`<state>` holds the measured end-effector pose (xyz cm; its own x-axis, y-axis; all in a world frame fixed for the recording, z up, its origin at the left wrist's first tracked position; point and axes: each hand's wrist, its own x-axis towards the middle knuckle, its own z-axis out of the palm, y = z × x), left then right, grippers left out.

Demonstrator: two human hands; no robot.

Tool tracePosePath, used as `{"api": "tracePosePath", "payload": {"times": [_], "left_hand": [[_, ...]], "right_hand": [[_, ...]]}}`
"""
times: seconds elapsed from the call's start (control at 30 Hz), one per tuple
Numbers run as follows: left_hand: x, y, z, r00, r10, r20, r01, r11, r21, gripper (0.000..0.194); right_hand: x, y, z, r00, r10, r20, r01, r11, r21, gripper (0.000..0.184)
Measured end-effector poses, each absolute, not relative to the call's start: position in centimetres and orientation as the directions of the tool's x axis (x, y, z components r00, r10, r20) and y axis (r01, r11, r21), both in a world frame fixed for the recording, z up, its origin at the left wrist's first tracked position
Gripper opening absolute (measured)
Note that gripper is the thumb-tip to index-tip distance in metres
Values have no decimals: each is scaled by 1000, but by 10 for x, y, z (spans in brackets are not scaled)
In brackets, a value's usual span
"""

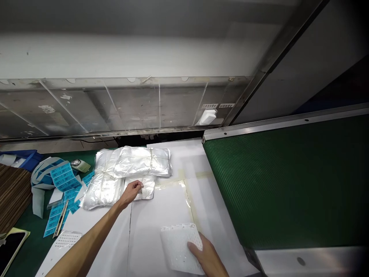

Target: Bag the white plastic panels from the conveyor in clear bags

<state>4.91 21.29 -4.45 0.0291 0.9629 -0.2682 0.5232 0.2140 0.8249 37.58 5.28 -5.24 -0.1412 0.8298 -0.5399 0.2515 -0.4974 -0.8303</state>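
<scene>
My left hand is over a small stack of clear plastic bags, its fingers curled and pressed together. What the fingertips pinch, if anything, cannot be made out. Larger bundles of clear plastic bags, tied with bands, lie just behind it. In the lower middle, my right hand grips a flat white piece by its right side, thumb on top. That piece has rows of small dots and a notched upper edge. It is tilted over the white table covering.
A green conveyor belt with a metal frame runs along the right. At left are blue label sheets, tweezers, a blue bin, brown cardboard and a dark-screened device. A clear panel stands behind the table.
</scene>
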Motion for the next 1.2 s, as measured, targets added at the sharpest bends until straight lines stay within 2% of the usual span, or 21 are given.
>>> {"api": "tracePosePath", "payload": {"times": [0.13,0.23,0.37,0.5,0.67,0.87,0.97,1.1,1.2], "left_hand": [[61,207,-18,49,969,-241,402,202,893,19],[63,206,-5,-21,980,-200,348,195,917,22],[56,211,-3,-185,972,-147,284,196,939,25],[53,215,-10,-249,944,-214,148,256,955,27],[64,218,-14,-203,937,-285,63,303,951,26],[85,228,-4,-130,954,-272,136,289,948,18],[98,226,16,-87,965,-246,174,258,950,16],[116,211,62,-8,983,-182,171,181,968,23],[130,195,87,73,978,-194,103,186,977,27]], "right_hand": [[378,51,-53,-64,853,-519,79,-514,-854,56],[379,52,-44,44,841,-539,-71,-536,-842,60],[382,56,-29,126,820,-558,-149,-541,-828,63],[385,56,-21,153,812,-563,-203,-532,-822,64],[386,51,-22,174,807,-564,-240,-521,-819,62],[391,45,-22,126,809,-574,-277,-527,-804,63],[395,42,-20,175,799,-575,-331,-502,-799,64],[402,35,-12,234,782,-577,-415,-456,-787,69],[406,31,-2,335,730,-596,-529,-378,-760,79]]}}
